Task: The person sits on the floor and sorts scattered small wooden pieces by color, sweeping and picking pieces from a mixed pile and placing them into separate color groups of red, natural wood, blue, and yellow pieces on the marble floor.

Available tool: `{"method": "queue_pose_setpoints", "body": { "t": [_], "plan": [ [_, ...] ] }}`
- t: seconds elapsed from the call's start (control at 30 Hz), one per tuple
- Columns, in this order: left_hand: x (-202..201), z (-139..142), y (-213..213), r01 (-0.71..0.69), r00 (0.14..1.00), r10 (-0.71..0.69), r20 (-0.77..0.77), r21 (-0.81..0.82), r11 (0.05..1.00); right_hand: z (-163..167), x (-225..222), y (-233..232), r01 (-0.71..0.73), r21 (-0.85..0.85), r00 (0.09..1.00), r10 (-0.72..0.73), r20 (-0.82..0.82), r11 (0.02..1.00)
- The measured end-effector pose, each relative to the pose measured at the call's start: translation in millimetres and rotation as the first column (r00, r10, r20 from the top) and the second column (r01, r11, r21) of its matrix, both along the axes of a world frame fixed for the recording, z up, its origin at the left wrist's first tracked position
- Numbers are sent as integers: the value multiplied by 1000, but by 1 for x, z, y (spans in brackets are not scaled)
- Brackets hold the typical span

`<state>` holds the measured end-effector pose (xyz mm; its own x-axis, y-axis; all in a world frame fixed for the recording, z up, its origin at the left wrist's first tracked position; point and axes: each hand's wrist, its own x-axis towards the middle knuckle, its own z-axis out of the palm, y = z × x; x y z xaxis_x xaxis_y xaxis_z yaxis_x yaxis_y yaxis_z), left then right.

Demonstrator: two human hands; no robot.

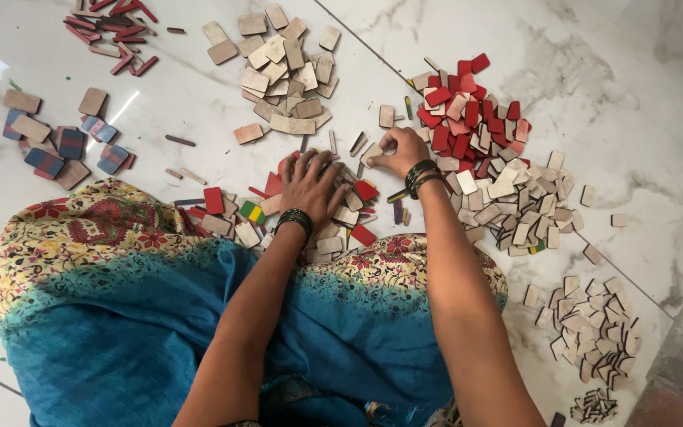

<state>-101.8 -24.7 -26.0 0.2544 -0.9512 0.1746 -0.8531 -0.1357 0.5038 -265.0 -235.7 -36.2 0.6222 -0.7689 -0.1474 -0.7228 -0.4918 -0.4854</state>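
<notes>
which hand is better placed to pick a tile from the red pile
Right. The right hand is beside the red pile, its fingers pinching a small tile at the pile's edge. The left hand lies flat on the mixed tiles in front of the lap, farther from the red pile.

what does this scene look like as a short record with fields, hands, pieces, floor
left hand: spread flat on the mixed pile of wooden pieces
right hand: fingertips pinching a plain wooden piece
red pile: red and plain tiles, beyond the right hand
plain pile: unpainted tiles, far centre
blue tiles: far left
surface: white marble floor
cloth: blue patterned fabric over the lap
</notes>
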Motion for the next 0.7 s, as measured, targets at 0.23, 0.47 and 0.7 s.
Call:
{"method": "queue_pose_setpoints", "body": {
  "t": [0.23,0.47,0.7],
  "plan": [
    [2,-3,0,-5,1000,5,0,-20,1000,-4,-21,-26,33,396,968,-128,216,918],
    [2,-4,0,-10,1000,10,9,-24,1000,2,-17,-23,228,135,951,-250,182,964],
    [2,-4,0,-11,1000,11,-12,-19,1000,11,0,0,108,-157,986,-126,-109,982]
  ]
}}
